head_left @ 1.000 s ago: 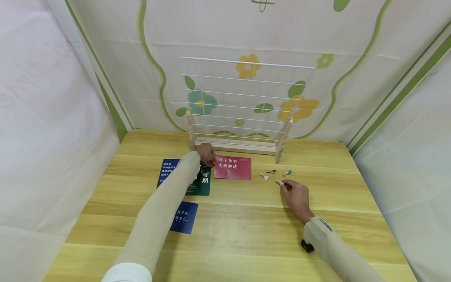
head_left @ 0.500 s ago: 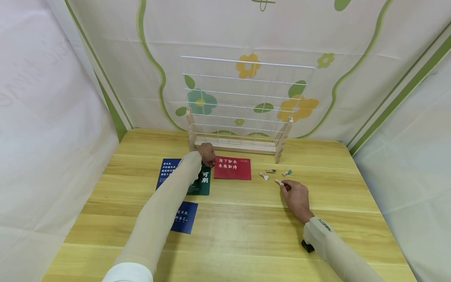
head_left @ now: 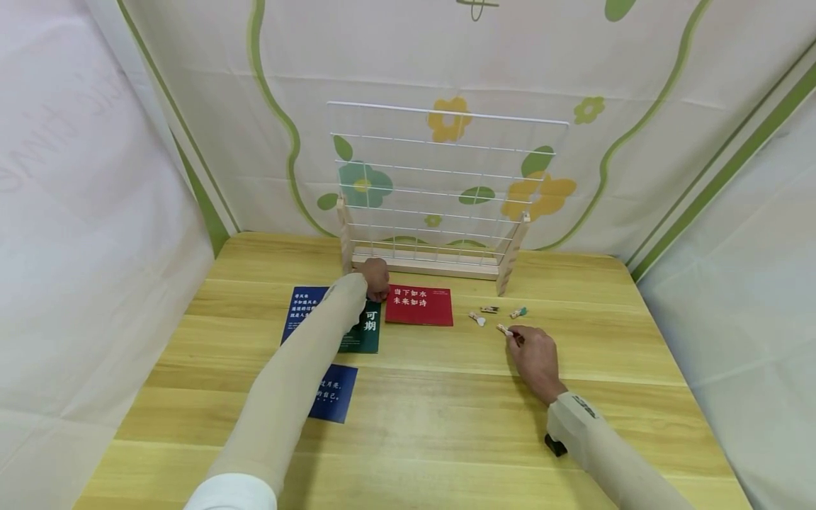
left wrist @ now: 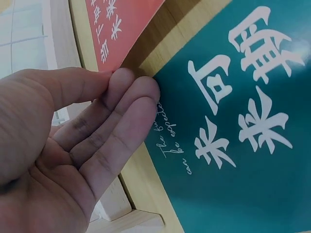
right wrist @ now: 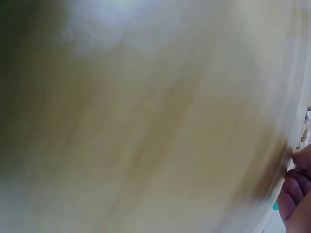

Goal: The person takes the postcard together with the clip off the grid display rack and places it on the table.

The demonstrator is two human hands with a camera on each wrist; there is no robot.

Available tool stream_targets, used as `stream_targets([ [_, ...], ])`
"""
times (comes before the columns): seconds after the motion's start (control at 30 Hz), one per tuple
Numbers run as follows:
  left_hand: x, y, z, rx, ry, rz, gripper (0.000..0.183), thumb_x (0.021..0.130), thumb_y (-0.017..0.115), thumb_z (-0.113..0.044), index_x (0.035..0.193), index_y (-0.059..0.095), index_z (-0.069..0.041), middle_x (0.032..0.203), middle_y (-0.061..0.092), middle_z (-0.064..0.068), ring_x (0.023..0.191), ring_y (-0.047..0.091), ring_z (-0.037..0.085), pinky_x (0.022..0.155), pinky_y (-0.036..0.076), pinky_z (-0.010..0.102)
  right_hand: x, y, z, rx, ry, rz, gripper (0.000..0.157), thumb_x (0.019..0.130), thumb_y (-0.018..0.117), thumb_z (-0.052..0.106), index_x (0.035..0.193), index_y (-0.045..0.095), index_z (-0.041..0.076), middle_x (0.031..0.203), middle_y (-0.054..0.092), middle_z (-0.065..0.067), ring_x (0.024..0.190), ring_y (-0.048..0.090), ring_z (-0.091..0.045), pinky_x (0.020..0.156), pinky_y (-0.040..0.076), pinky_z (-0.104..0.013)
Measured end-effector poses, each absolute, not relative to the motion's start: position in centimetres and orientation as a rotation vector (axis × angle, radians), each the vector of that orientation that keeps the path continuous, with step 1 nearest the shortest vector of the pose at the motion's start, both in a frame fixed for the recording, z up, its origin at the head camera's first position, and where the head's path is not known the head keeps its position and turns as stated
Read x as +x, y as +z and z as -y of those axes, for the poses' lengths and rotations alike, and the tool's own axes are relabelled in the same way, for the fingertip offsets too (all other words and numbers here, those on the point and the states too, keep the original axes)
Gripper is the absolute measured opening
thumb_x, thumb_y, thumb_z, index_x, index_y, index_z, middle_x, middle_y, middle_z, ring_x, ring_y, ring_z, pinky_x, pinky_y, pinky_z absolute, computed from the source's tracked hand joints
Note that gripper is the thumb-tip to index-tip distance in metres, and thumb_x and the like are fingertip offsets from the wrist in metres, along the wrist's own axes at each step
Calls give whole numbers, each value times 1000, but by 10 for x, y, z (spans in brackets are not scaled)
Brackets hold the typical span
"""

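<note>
My left hand (head_left: 375, 278) pinches the near-left corner of a red postcard (head_left: 418, 306) between thumb and fingertips. In the left wrist view the red card (left wrist: 124, 24) slants up off the wooden table at that corner. Just beside these fingers lies a green card (left wrist: 233, 126) with white characters. My right hand (head_left: 535, 358) pinches a small wooden clothespin (head_left: 503, 329) close to the tabletop. Around it lie a clothespin with a white heart (head_left: 478, 319), a dark one (head_left: 489, 309) and a teal-tipped one (head_left: 519, 312). The right wrist view is mostly blurred tabletop.
A white wire grid rack (head_left: 440, 170) stands upright on a wooden base (head_left: 427, 266) behind the cards. A blue card (head_left: 302, 304) lies left of the green one, partly under my left arm. Another blue card (head_left: 336, 397) lies nearer, also partly covered.
The red card has tilted and shifted slightly left and toward me in my left hand, and its glare is gone. My right hand has stayed almost still on the clothespin.
</note>
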State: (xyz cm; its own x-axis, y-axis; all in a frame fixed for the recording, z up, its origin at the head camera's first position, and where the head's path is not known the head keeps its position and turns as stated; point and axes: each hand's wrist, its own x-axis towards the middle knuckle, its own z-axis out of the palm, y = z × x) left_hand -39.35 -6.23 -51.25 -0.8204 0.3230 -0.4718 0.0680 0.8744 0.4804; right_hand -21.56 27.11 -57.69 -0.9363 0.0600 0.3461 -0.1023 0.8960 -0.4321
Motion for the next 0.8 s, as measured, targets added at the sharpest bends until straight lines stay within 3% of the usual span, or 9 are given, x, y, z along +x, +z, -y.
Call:
stream_targets([
  [0.2,-397,-517,61,251,618,-2474,12,93,62,-5,82,65,-2,68,68,9,54,64,17,52,57,27,-217,-578,-272,57,619,2690,13,87,73,10,96,76,2,88,75,-14,75,67,-29,64,55,-45],
  [0.5,-401,-518,58,262,506,-2482,25,93,62,-10,70,71,-3,66,69,9,53,66,17,49,55,27,-216,-579,-272,66,595,2691,16,87,73,10,99,75,0,88,74,-17,76,68,-31,62,55,-46],
  [0.8,-396,-509,59,269,510,-2493,21,93,62,-7,78,75,0,66,69,10,57,68,18,52,56,28,-218,-578,-274,58,625,2718,16,87,73,11,100,75,2,92,75,-16,82,69,-32,68,57,-48],
])
